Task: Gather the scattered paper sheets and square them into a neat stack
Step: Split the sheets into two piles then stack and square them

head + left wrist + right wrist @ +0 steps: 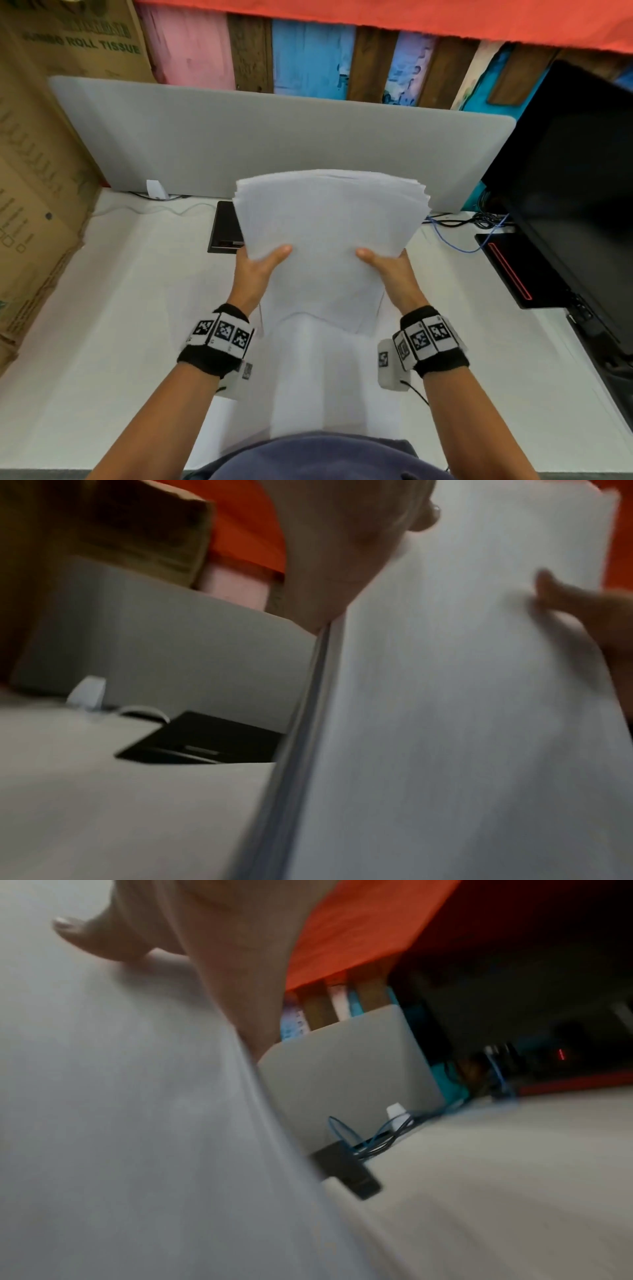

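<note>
A bundle of white paper sheets [329,233] stands on end over the white desk [102,325], its top edges fanned and uneven. My left hand [260,270] grips its left side, thumb on the near face, fingers hidden behind. My right hand [387,270] grips the right side the same way. In the left wrist view the sheets [462,696] fill the right half, their layered edge showing, with the left hand [342,547] above. In the right wrist view the sheets [120,1110] fill the left, with the right hand [219,947] on them. Both wrist views are blurred.
A grey divider panel [274,137] stands behind the desk. A black flat device [224,228] lies just behind the sheets. A black monitor [575,178] and its base [513,267] stand at right, with blue and black cables [459,229]. Cardboard boxes [37,171] stand at left.
</note>
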Demonstrator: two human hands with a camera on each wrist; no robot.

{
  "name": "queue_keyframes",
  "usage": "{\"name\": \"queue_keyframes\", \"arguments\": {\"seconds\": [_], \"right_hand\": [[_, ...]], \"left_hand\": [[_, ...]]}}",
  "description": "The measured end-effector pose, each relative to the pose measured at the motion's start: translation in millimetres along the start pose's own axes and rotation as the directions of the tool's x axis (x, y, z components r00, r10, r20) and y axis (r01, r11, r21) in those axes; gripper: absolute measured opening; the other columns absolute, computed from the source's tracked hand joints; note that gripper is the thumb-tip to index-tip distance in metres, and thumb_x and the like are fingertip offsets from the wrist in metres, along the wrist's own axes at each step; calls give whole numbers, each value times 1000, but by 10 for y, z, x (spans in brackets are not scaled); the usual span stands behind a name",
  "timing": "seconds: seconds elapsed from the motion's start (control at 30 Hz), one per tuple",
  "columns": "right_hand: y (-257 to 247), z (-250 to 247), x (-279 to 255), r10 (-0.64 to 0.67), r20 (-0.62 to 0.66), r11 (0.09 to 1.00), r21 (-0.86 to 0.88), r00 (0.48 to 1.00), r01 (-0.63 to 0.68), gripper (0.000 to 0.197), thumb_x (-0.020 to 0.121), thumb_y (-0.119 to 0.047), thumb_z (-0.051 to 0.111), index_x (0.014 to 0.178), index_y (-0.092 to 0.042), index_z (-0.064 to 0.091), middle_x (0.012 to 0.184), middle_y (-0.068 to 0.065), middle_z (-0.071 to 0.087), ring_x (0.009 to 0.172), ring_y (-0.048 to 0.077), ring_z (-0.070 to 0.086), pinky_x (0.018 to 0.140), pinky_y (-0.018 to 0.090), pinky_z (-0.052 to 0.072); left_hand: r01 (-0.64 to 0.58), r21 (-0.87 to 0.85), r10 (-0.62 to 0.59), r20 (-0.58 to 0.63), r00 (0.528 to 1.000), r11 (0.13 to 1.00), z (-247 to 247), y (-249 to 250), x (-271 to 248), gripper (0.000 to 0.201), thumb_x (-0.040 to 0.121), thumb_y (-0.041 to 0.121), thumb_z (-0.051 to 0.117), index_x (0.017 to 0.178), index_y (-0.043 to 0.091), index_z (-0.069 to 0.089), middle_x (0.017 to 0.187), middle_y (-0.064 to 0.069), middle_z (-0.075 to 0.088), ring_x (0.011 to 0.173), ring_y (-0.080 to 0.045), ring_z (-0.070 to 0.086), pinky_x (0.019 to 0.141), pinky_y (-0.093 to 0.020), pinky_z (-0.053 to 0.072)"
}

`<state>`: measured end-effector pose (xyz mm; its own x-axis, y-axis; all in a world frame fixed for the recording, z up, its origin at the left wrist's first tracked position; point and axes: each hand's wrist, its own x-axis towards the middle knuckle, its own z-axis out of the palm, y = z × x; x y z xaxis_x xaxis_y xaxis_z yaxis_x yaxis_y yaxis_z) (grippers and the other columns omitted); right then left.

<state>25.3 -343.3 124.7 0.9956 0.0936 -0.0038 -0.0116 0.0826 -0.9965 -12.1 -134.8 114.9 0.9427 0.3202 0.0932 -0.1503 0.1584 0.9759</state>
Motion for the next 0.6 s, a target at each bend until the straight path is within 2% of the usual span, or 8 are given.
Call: {"name": "queue_keyframes", "arguments": {"seconds": [0.1, 0.17, 0.27, 0.3, 0.37, 0.43, 0.5, 0.6], "right_hand": [[-111, -81, 49, -96, 46, 992, 81, 994, 93, 67, 34, -44, 88, 92, -24, 60, 80, -14, 73, 81, 5, 68, 76, 25, 55], [-128, -118, 57, -82, 106, 996, 52, 991, 77, 81, 27, -59, 85, 96, -25, 58, 81, -17, 73, 80, -1, 68, 71, 18, 54], [16, -152, 37, 4, 131, 998, -62, 991, 4, 80, 24, -56, 87, 94, -25, 61, 90, -10, 71, 82, 2, 68, 74, 20, 55], [59, -142, 22, 29, 116, 996, -88, 993, -19, 73, 29, -47, 89, 93, -24, 61, 93, -7, 69, 84, 5, 68, 77, 23, 56], [76, -85, -27, 40, 33, 996, -80, 999, -37, 47, 52, -20, 86, 91, -23, 62, 93, -3, 68, 84, 9, 67, 79, 30, 55], [-8, -4, -54, 11, -56, 999, -39, 998, -13, 28, 69, -5, 76, 86, -22, 63, 87, -3, 68, 72, 4, 68, 70, 25, 54], [-101, 52, -46, -43, -111, 999, 1, 993, 44, 19, 77, -6, 71, 84, -22, 62, 85, -5, 67, 65, -3, 67, 61, 16, 53], [-172, 46, -44, -104, -121, 994, 25, 987, 108, 15, 81, -11, 67, 86, -25, 62, 86, -8, 67, 69, -4, 67, 64, 14, 54]], "left_hand": [[-101, -66, 100, -12, 995, 993, -59, 156, 36, 34, 55, 24, 79, 85, 28, 65, 75, 23, 72, 76, 6, 67, 65, -11, 51], [-132, -70, 135, 40, 990, 989, -100, 208, 32, 40, 50, 33, 79, 86, 30, 63, 77, 27, 71, 77, 8, 66, 66, -8, 50], [-86, -24, 87, 67, 994, 996, -122, 122, -23, 55, 40, 57, 82, 86, 31, 66, 81, 25, 71, 80, 5, 66, 68, -11, 52], [-78, -12, 79, 67, 995, 997, -108, 90, -44, 48, 42, 54, 82, 83, 33, 69, 81, 26, 71, 80, 6, 66, 68, -11, 52], [-74, -6, 74, 30, 997, 997, -59, 53, -61, 30, 59, 26, 82, 82, 32, 66, 77, 28, 70, 77, 9, 65, 66, -9, 51], [-93, -2, 93, -39, 995, 996, -4, 74, -58, 38, 71, -1, 72, 87, 30, 56, 74, 21, 71, 74, 11, 64, 64, -8, 50], [-119, 9, 119, -53, 991, 993, 22, 124, -46, 39, 72, -7, 69, 89, 26, 56, 77, 16, 70, 74, 9, 65, 65, -9, 51], [-151, 13, 152, -30, 988, 988, -2, 154, -28, 38, 71, -5, 71, 89, 26, 58, 76, 20, 71, 77, 6, 66, 67, -11, 51]]}}
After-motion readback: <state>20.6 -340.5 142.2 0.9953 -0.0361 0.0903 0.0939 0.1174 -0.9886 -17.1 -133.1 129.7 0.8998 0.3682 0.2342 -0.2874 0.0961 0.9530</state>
